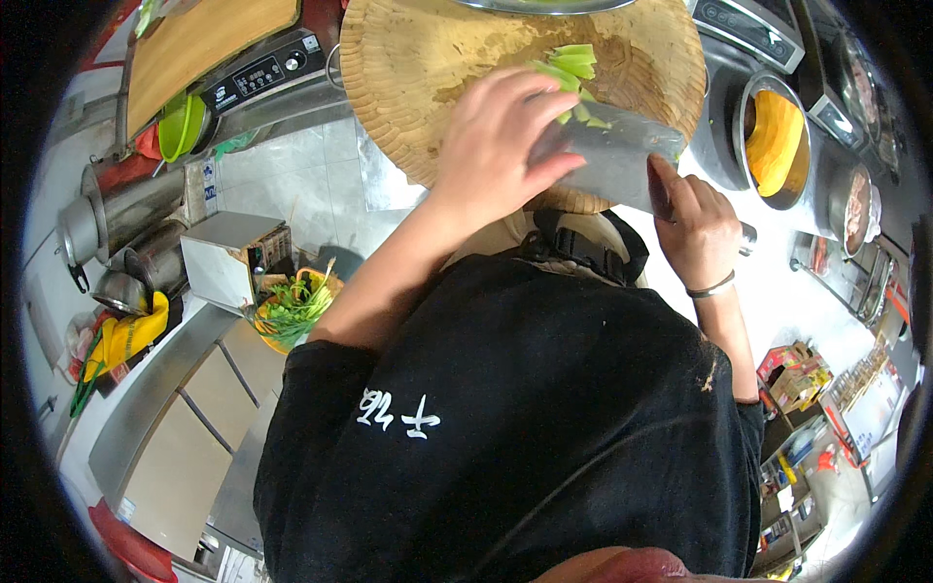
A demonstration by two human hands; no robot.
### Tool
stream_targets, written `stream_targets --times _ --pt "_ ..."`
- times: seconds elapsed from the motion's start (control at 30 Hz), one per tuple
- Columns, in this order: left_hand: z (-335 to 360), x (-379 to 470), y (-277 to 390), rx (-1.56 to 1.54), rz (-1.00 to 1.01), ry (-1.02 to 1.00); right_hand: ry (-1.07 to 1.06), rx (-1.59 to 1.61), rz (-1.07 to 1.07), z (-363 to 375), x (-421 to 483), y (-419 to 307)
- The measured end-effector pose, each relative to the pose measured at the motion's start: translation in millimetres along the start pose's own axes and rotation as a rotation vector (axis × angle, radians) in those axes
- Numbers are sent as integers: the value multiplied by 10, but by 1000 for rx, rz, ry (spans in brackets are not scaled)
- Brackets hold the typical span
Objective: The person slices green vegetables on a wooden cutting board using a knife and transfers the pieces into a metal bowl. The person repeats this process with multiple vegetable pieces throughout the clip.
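My right hand (698,226) grips a metal cleaver (612,153) near the board's right front edge; the broad grey blade lies over the round wooden chopping board (393,95). Small green bits cling to the blade. My left hand (496,138), slightly blurred, is over the board at the blade's left end, thumb and fingers apart. Just beyond its fingertips lie cut pieces of a pale green vegetable (574,62). Whether the left fingers touch the blade or the pieces is hard to tell. The rim of a metal bowl (547,7) shows at the board's far edge.
On the right counter, a metal bowl (741,131) holds a peeled orange-yellow vegetable (775,142). Another bowl (853,211) stands beyond it. Control panels (266,73) and a green basket (181,127) are at left. Leafy greens (295,310) fill an orange basket below, near metal pots (138,208).
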State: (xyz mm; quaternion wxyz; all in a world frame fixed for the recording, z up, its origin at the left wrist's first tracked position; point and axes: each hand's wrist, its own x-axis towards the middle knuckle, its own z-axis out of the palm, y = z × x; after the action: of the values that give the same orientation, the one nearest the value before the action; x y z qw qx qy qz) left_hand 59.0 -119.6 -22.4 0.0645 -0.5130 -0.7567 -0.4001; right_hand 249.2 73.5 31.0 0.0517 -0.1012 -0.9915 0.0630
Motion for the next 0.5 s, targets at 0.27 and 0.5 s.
stream_targets --times 0.27,0.5 --pt "551 188 -241 197 -100 -170 59 -83 -98 -16 -240 2" --pt "565 94 -660 63 -209 -71 11 106 190 -67 -606 361"
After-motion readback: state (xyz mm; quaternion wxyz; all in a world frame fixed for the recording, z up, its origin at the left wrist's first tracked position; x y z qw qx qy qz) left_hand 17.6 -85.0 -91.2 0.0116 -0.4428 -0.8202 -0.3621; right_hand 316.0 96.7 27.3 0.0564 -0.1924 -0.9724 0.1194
